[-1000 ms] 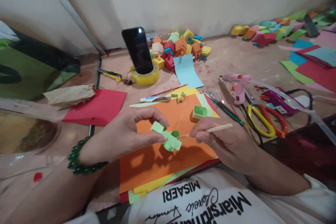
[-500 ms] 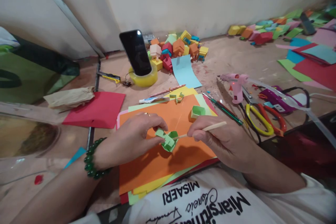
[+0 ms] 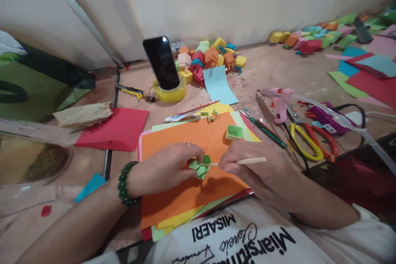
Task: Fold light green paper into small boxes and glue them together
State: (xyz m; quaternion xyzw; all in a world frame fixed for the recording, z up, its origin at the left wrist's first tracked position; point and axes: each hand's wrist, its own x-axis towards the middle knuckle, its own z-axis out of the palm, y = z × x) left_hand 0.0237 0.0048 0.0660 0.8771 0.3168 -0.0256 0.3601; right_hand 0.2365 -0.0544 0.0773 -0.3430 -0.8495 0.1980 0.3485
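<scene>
My left hand (image 3: 163, 168), with a green bead bracelet on its wrist, pinches a small folded light-green paper piece (image 3: 199, 167) just above an orange sheet (image 3: 185, 192) that tops a stack of coloured paper. My right hand (image 3: 247, 171) holds a thin wooden stick (image 3: 247, 161) like a pen, and its tip pokes into the green piece. A second small green folded box (image 3: 234, 132) lies on the orange sheet beyond my right hand.
A phone (image 3: 161, 62) stands in a yellow tape roll (image 3: 171, 90). Behind it is a pile of small coloured paper boxes (image 3: 210, 57). A pink glue gun (image 3: 278, 101), scissors (image 3: 305, 140), a red sheet (image 3: 114, 130) and loose coloured paper (image 3: 365, 70) lie around.
Both hands have lowered toward the orange sheet and drawn closer to me. The green piece is now more covered by my left fingers, with the stick still in it.
</scene>
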